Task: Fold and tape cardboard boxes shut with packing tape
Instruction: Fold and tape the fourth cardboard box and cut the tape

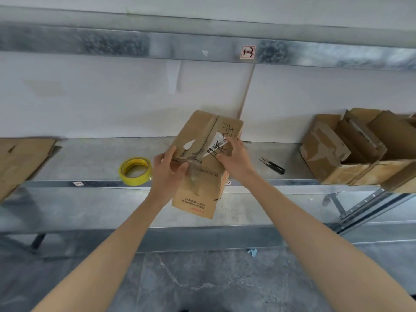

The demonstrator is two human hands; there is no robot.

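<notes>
A small brown cardboard box [200,136] with closed flaps, black handwriting and a torn white label is held tilted over the front edge of a metal shelf [90,158]. My left hand [167,171] grips its near left corner, thumb pressed on clear tape that runs over the seam. My right hand [234,157] holds the right side, fingers on the label. A yellow roll of packing tape [135,171] lies on the shelf just left of my left hand. Small black snips [273,165] lie on the shelf to the right of my right hand.
An open box packed with flattened cardboard [360,149] stands at the right end of the shelf. Flat cardboard sheets [20,161] lie at the left end. A higher metal shelf [202,46] runs overhead and a lower shelf [90,212] sits below; grey floor lies beneath.
</notes>
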